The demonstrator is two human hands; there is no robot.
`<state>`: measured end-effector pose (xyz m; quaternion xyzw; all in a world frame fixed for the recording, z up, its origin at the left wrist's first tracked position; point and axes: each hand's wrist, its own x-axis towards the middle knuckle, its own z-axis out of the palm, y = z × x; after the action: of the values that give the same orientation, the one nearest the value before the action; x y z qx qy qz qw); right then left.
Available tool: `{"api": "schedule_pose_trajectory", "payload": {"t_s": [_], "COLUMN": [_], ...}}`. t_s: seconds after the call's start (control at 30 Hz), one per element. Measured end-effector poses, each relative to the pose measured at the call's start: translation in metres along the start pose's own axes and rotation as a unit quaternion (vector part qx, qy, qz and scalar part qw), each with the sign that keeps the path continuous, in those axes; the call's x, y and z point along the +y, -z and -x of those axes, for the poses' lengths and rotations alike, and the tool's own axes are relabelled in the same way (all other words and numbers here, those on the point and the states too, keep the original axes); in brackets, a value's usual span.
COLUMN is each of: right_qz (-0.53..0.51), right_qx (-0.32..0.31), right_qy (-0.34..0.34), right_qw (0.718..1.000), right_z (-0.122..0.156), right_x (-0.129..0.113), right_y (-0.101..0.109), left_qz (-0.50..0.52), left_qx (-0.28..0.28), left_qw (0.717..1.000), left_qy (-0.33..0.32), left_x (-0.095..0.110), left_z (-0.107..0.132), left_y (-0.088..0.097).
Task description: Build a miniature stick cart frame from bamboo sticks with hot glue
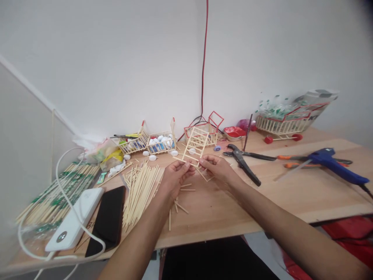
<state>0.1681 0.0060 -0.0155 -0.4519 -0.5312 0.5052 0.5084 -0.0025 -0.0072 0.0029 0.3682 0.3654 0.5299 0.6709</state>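
Observation:
Over the middle of the table, my left hand (pixel 176 177) and my right hand (pixel 217 169) pinch the lower part of a small ladder-like frame of wooden sticks (pixel 196 143). The frame tilts up and away from me, its rungs running crosswise. Beneath my right fingers, a bent piece of thin sticks (pixel 205 177) shows; whether it is joined to the frame I cannot tell. Loose short sticks (pixel 182 206) lie below my left hand. To its left spreads a pile of bare sticks (pixel 141 194).
Small stick carts (pixel 161 144) line the wall. A larger cart with red wheels (pixel 282 126) stands right, beyond black cutters (pixel 243 163) and a blue glue gun (pixel 335 163). Red paint (pixel 234 131) sits behind. At left are wrapped chopsticks (pixel 62 190), a phone (pixel 107 219) and a white power bank (pixel 75 219).

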Motion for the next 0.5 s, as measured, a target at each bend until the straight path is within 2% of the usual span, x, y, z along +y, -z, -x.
{"api": "schedule_pose_trajectory", "payload": {"t_s": [0.27,0.37,0.5], "right_qz": [0.004,0.008,0.038], "right_qx": [-0.018,-0.028,-0.087], "right_qy": [-0.003,-0.017,-0.028], "right_qw": [1.000,0.999,0.995], "right_z": [0.003,0.002,0.004], "right_x": [-0.002,-0.001,0.001], "right_y": [-0.004,-0.003,-0.001], "left_qz": [-0.012,-0.032,-0.105], "left_qx": [0.050,0.084,0.120], "left_qw": [0.998,0.993,0.979], "left_qy": [-0.046,-0.076,-0.126], "left_x": [0.003,0.008,0.017], "left_z": [0.000,-0.002,-0.007], "left_y": [-0.003,0.002,0.015]}}
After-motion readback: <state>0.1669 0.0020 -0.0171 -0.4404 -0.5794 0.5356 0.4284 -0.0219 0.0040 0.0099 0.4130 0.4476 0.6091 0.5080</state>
